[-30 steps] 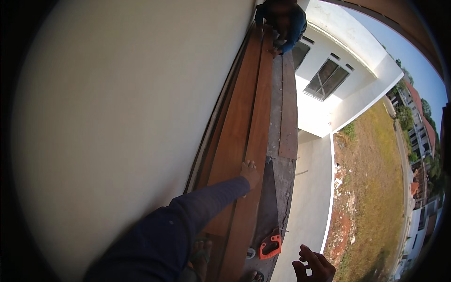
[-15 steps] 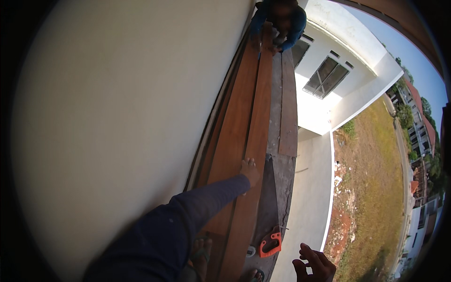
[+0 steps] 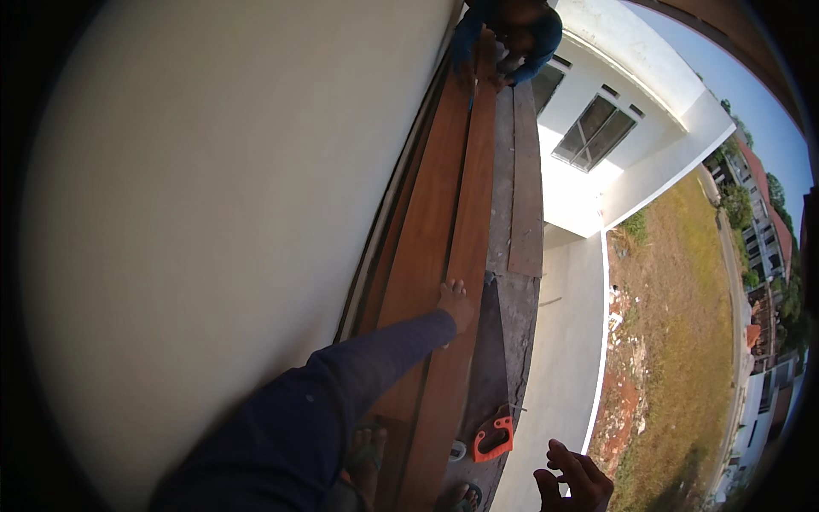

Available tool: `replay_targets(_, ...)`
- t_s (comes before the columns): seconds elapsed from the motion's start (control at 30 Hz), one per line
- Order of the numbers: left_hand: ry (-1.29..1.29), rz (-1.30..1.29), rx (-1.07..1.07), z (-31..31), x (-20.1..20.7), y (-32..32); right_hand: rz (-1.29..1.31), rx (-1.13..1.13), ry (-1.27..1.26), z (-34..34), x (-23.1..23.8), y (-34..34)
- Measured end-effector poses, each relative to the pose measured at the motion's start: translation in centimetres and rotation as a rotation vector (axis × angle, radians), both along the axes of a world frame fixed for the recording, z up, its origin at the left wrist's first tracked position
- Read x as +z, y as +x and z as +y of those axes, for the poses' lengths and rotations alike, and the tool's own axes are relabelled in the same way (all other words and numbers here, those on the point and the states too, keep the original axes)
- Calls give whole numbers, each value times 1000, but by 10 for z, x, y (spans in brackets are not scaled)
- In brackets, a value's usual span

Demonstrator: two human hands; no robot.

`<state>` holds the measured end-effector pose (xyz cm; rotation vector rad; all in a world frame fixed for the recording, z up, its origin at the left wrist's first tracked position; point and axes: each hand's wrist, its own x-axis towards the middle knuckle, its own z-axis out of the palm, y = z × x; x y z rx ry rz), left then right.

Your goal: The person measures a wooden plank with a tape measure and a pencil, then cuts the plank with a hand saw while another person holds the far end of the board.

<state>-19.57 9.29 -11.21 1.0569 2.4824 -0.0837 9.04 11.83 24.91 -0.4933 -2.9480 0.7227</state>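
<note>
Two long reddish-brown wooden boards lie side by side along the wall, a wider board (image 3: 418, 256) on the left and a narrower board (image 3: 472, 196) on the right. My left hand (image 3: 456, 305) presses down on the narrower one, fingers apart, thumb toward the gap between them. At the lower right my right hand (image 3: 576, 478) hangs in the air with curved, parted fingers and nothing visible in it. Nearest to it is an orange-handled saw (image 3: 493, 439); a dark triangular shape (image 3: 486, 367) stretches beyond the handle, and whether it is the blade I cannot tell.
A co-worker (image 3: 512, 43) crouches at the far end, both hands on the boards. A pale wall (image 3: 222, 213) runs along the left. Right of the boards lie a weathered plank (image 3: 526, 188) and the ledge's edge, with a grassy lot (image 3: 674, 341) below. My sandalled foot (image 3: 367, 456) is beside the boards.
The view has shifted very slightly. The co-worker's hands have moved a little at the far end; my left hand stays on the narrower board and my right hand keeps its pose.
</note>
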Motion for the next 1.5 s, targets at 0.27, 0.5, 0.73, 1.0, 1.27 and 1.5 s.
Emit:
replay_targets(0.27, -6, 13, 24, 5, -8, 1, 2, 4, 9, 1, 1, -1)
replay_targets(0.5, -105, -87, -87, -7, 53, 2, 1, -1, 30, 0, 1, 0)
replay_targets(0.73, 24, -151, -6, -14, 25, 1, 17, 0, 51, 2, -2, 2)
replay_targets(1.0, 76, -96, 34, -23, 34, 10, -71, -150, -202, 3, -44, 16)
replay_targets(1.27, 255, 16, 124, -17, 0, 14, -151, -440, -284, -57, -243, 57)
replay_targets(1.5, -13, -26, -159, -26, 59, 17, -305, -505, -292, -69, -291, 91)
